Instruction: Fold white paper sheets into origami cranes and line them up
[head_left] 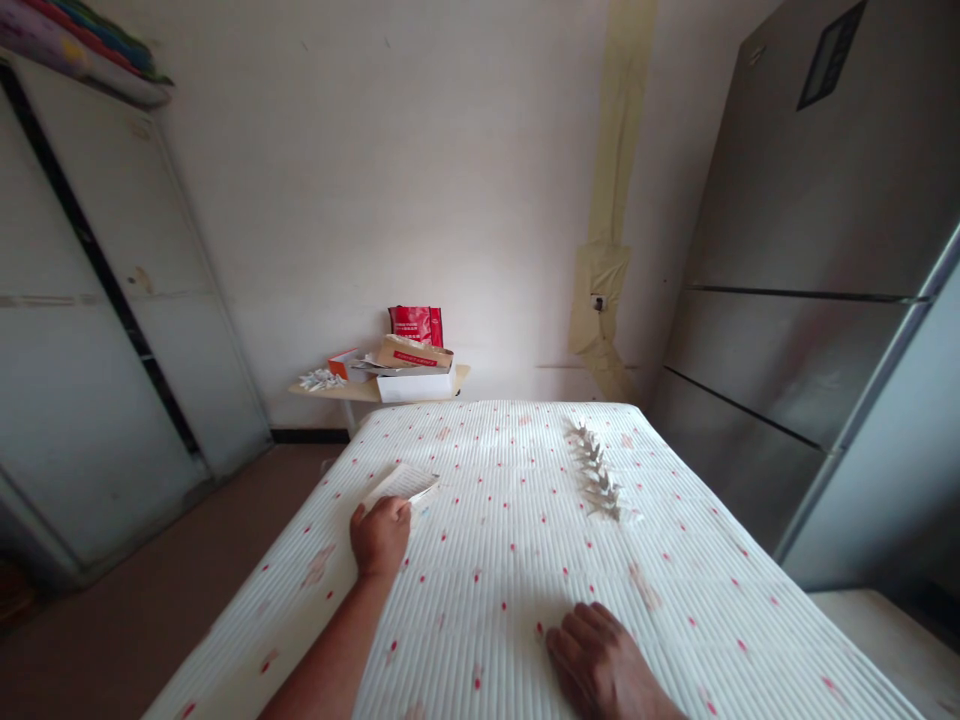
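Observation:
My left hand (381, 535) is closed on the near edge of a small stack of printed paper (401, 482), which lies on the left part of the covered table (480, 560). Its fingertips are partly hidden. Low in the view, right of the middle, my right hand (598, 655) rests on the cover with its fingers curled in and nothing visible in them. Several small folded paper pieces (596, 470) stand in a row on the right side of the cover, beyond my right hand.
Behind the table, a side stand (361, 393) holds a white box (416, 385), a red bag (417, 325) and a pile of folded papers (322, 379). A grey refrigerator (795, 240) rises at the right, white cabinets (127, 290) at the left.

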